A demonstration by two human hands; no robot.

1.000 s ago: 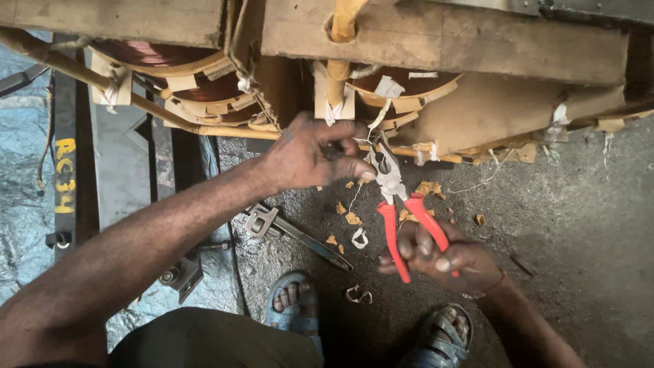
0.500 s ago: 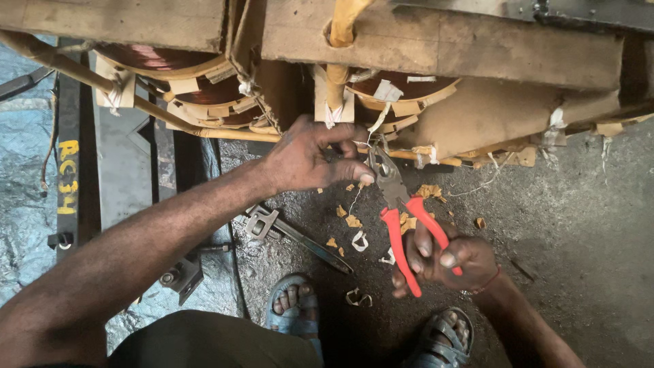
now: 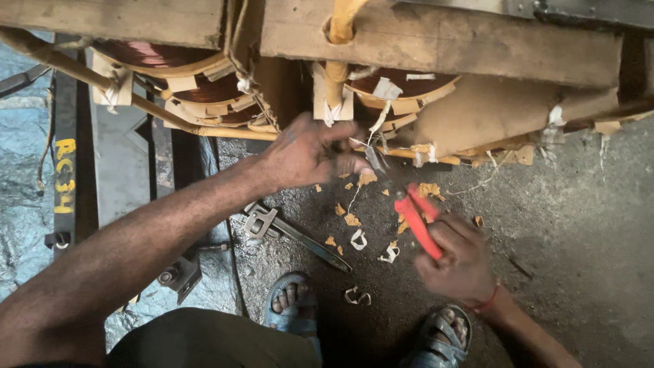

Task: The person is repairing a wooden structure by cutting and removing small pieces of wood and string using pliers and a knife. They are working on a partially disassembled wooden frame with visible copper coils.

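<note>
My right hand [image 3: 458, 260] grips the red handles of a pair of pliers [image 3: 414, 212], whose jaws reach up to a thin white lead under the copper coils [image 3: 402, 85]. My left hand [image 3: 310, 153] pinches that lead and the paper strips just left of the jaws. The coils sit between wooden beams [image 3: 443, 37] and are wrapped in tan paper with white tape ties [image 3: 332, 112]. A yellow sleeved lead [image 3: 338, 24] runs down between them.
An adjustable wrench [image 3: 289, 233] lies on the dark floor by my left sandalled foot [image 3: 294, 300]. Paper scraps and white clips [image 3: 359, 238] litter the ground. My right foot [image 3: 446, 334] is below the right hand. A dark steel frame [image 3: 65, 150] stands at left.
The right hand has squeezed the plier handles together and turned the tool, lifting it slightly toward the lead. The left hand has stayed on the lead.
</note>
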